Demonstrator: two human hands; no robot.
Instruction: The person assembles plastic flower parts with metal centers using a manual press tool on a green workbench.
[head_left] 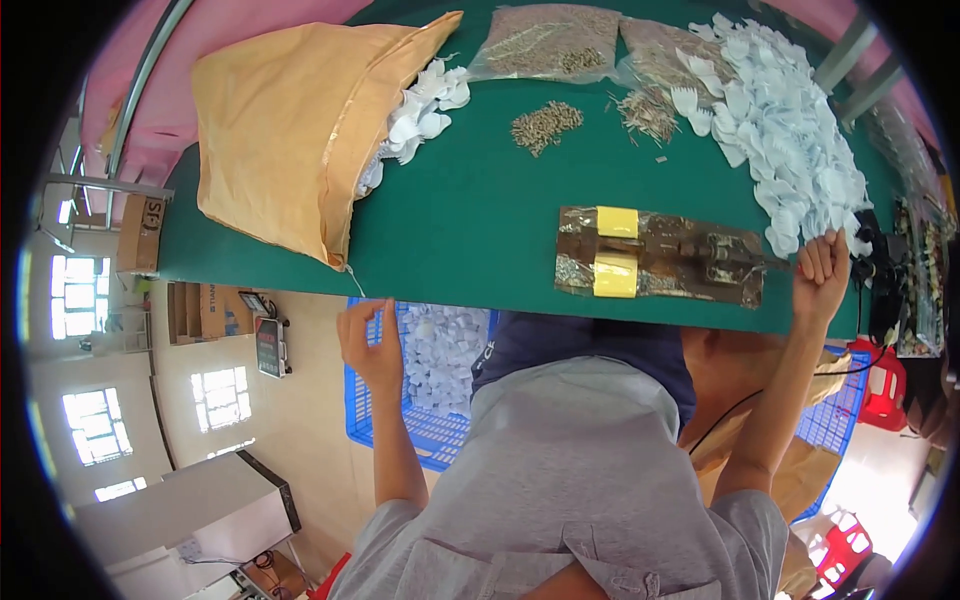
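Note:
My left hand (366, 343) is raised below the near edge of the green table (470, 220), fingers apart, with nothing visible in it. It hovers over a blue crate (415, 425) of white plastic pieces (440, 345), just under a thin string hanging from a tan sack (285, 120). My right hand (820, 275) rests at the table edge with its fingers curled. It sits at the right end of a brown metal fixture (690, 258) bearing two yellow tape patches, beside a large heap of white pieces (800, 130). Whether it grips anything is hidden.
The tan sack lies on its side, spilling white pieces (425, 105). Small brown metal parts (546, 125) lie loose, and clear bags (548, 40) of them sit at the far edge. A second blue crate (838, 415), a red stool (882, 385) and a floor scale (270, 346) stand nearby.

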